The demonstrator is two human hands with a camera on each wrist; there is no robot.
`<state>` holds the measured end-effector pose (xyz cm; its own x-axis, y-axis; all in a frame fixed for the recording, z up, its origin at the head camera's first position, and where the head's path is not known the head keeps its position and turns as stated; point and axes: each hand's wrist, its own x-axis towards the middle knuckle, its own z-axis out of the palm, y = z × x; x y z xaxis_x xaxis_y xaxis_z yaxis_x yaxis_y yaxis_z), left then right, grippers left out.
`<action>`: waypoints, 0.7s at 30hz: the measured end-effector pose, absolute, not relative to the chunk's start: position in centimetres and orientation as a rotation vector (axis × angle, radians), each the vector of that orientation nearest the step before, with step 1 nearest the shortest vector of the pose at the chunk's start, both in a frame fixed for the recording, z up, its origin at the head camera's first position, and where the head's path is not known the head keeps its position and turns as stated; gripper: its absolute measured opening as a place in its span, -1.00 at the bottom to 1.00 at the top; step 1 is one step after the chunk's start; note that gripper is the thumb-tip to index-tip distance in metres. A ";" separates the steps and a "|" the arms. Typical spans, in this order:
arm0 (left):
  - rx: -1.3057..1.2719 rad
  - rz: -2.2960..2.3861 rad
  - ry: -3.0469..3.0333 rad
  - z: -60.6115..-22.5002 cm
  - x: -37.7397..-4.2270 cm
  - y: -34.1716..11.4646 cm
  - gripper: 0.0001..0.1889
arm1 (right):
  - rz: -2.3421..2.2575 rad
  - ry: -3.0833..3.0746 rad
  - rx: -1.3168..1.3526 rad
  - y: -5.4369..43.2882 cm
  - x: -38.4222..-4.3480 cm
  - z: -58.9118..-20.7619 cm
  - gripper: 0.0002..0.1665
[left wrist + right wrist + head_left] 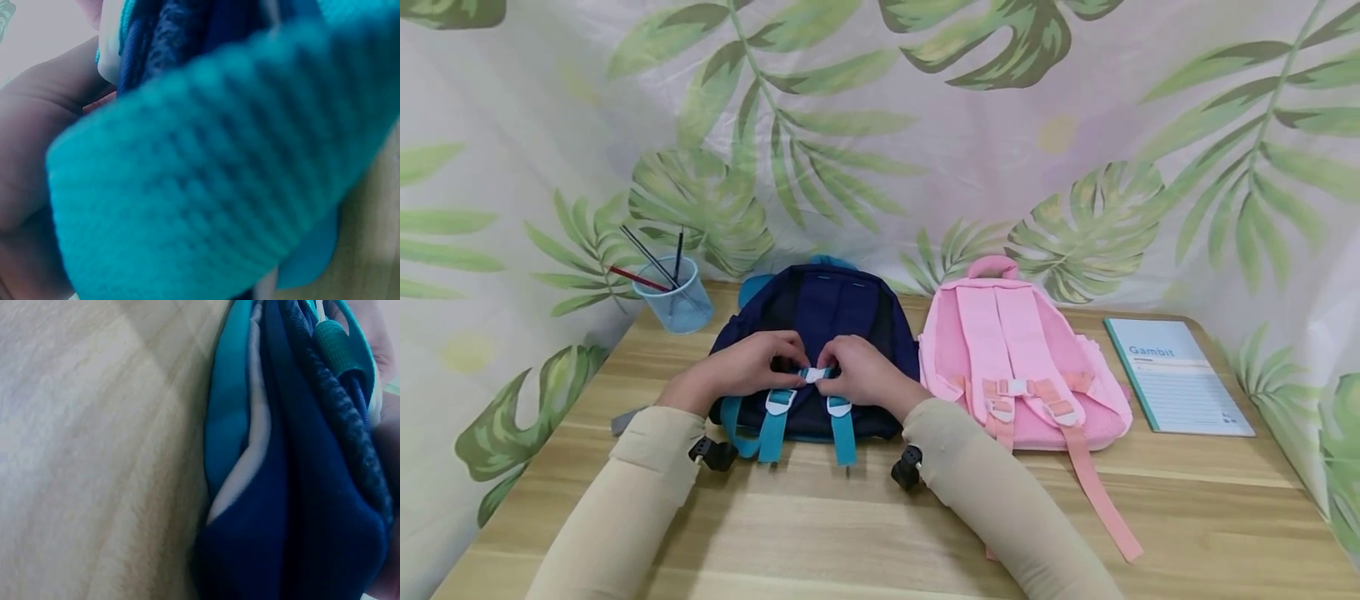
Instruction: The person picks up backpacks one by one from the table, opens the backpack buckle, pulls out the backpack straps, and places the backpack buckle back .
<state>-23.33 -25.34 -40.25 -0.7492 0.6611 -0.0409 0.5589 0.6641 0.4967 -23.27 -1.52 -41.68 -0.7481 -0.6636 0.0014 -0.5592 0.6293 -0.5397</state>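
Note:
A navy backpack (pixel 837 304) with teal trim lies on the table, its shoulder straps facing up. Across those straps runs a short teal strap with a white buckle (pixel 813 376). My left hand (pixel 751 364) pinches the buckle's left side, while my right hand (pixel 867 372) pinches its right side. Two teal strap ends (pixel 845 437) hang toward the table's near edge from white adjusters. In the left wrist view a blurred teal strap (pixel 187 187) covers much of the fingers. The right wrist view shows the backpack's navy side (pixel 331 506), with part of my hand at the right edge.
Right beside the navy bag lies a pink backpack (pixel 943 350), its long strap end (pixel 1105 500) trailing forward. A notebook (pixel 1180 383) is at the far right. At the back left, a blue cup (pixel 681 308) holds several pens. A leaf-patterned curtain (pixel 970 150) borders the wooden table (pixel 820 533).

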 end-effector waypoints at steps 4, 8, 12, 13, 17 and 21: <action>1.007 0.684 2.660 -40.4 -23.4 -25.5 -0.87 | -0.779 2.654 -1.032 -1.5 -23.2 -41.8 -0.76; 1.027 0.667 2.662 -40.3 -23.4 -25.5 -0.87 | -0.791 2.650 -1.030 -1.5 -23.1 -41.8 -0.77; 1.055 0.652 2.664 -40.2 -23.5 -25.4 -0.86 | -0.789 2.665 -1.017 -1.5 -23.1 -41.8 -0.80; 1.062 0.651 2.664 -40.2 -23.5 -25.4 -0.86 | -0.789 2.671 -1.017 -1.5 -23.2 -41.8 -0.80; 1.029 0.649 2.664 -40.2 -23.5 -25.3 -0.85 | -0.798 2.693 -1.000 -1.4 -23.1 -41.9 -0.82; 0.986 0.665 2.649 -40.1 -23.5 -25.2 -0.85 | -0.820 2.709 -0.997 -1.3 -23.0 -41.9 -0.82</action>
<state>-23.48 -25.22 -40.05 -0.7446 0.6646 -0.0618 0.5566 0.6694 0.4921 -22.99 -1.31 -41.90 -0.7705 -0.6351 0.0538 -0.5584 0.6319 -0.5375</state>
